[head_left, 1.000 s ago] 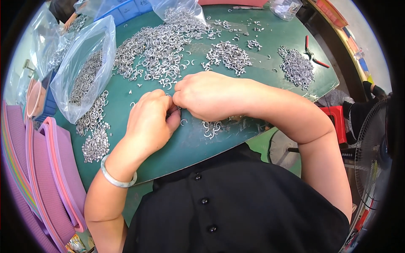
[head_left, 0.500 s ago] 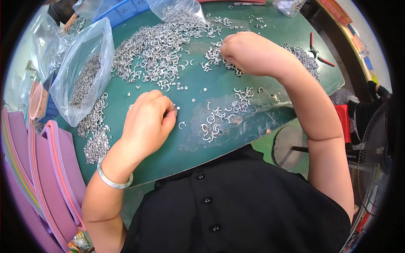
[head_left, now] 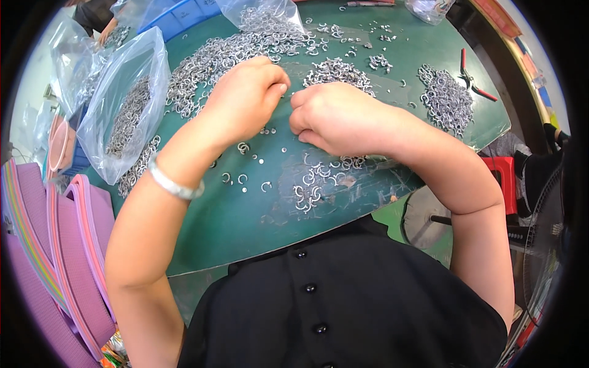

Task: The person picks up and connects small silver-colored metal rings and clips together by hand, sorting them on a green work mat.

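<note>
My left hand (head_left: pixel 245 98) is closed, thumb against fingers, at the near edge of a large heap of small silver C-shaped metal pieces (head_left: pixel 211 55). Just right of it, my right hand (head_left: pixel 334 118) is also closed, knuckles up, the two a short gap apart. Whatever sits in the fingers of either hand is hidden. Beyond my right hand lies a smaller pile of metal pieces (head_left: pixel 336 72). Nearer me is a loose scatter of open rings (head_left: pixel 314 178). A few rings and tiny round bits (head_left: pixel 243 148) lie below my left hand.
An open clear plastic bag (head_left: pixel 126 104) of metal pieces stands at left, near purple bags (head_left: pixel 80 245). At right are another ring pile (head_left: pixel 446 101) and red-handled pliers (head_left: pixel 472 83). A blue bin (head_left: pixel 181 15) is at the back; a person's hand (head_left: pixel 108 30) shows far left.
My left hand has moved up and right to the large heap. My right hand has come down and left from the middle pile, so the hands are now close together.
</note>
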